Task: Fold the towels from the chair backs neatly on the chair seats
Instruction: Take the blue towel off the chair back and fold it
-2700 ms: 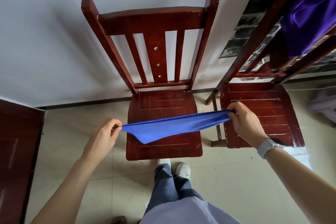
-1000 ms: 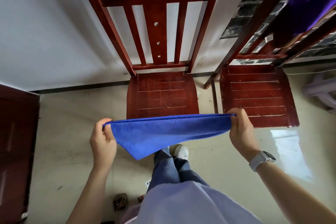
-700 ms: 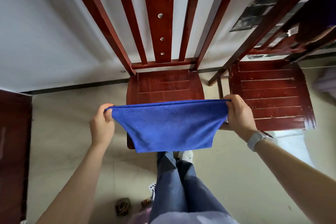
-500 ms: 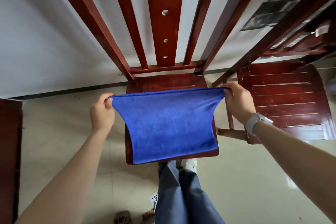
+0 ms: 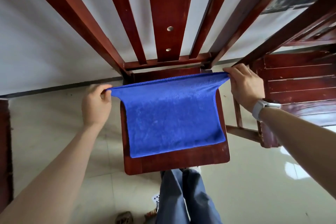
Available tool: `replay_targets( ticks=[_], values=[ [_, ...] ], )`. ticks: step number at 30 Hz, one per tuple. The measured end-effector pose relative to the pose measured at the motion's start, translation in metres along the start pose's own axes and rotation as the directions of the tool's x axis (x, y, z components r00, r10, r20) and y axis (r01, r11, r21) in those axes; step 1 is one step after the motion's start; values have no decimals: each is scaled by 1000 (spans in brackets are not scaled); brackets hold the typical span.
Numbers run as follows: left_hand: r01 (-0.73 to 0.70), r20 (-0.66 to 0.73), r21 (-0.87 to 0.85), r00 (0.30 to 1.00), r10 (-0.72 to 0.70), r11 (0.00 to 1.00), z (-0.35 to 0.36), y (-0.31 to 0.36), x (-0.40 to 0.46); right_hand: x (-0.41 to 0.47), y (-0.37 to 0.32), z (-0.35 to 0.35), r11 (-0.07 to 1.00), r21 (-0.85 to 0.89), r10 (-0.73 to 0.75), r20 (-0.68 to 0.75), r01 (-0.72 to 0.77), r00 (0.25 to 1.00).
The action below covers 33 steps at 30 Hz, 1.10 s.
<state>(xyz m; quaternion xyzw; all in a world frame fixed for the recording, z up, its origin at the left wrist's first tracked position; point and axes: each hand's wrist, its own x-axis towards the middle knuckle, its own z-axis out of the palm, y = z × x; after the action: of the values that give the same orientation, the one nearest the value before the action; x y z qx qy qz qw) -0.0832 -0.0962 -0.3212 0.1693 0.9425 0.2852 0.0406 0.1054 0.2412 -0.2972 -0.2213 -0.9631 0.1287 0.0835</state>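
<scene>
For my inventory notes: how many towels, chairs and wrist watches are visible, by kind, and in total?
Blue towel: 1
Wooden chairs, middle chair and right chair: 2
White wrist watch: 1
Total: 4

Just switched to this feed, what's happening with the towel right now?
A person is laying a blue towel onto the seat of the middle chair. The left hand pinches one far corner and the right hand pinches the other, holding that edge taut near the chair back. The near part of the towel lies flat on the seat. A second chair stands to the right, its seat bare.
</scene>
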Motion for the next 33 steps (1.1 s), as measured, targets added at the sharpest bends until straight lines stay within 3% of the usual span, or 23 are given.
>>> replay_targets(
  ticks=[3,5,10,14,24,33],
  values=[
    [-57,65,145,997,48,988,-5,-3,-22,-16,3,-2,985,-115,-118,66,125,991],
    [-183,125,222,979,158,958,-7,-9,-40,-31,9,-1,974,-141,-166,95,178,982],
    [-387,224,265,916,334,883,-5,-26,-82,-77,25,5,954,-110,-255,196,279,947],
    [-381,281,271,910,307,884,7,-36,-119,-115,30,21,960,-75,-239,281,269,930],
    [-343,285,315,923,256,885,20,-50,-173,-166,31,44,972,-11,-231,183,236,956],
    [-301,345,350,922,176,887,42,-54,-188,-184,40,66,970,-21,-231,214,241,949]
  ],
)
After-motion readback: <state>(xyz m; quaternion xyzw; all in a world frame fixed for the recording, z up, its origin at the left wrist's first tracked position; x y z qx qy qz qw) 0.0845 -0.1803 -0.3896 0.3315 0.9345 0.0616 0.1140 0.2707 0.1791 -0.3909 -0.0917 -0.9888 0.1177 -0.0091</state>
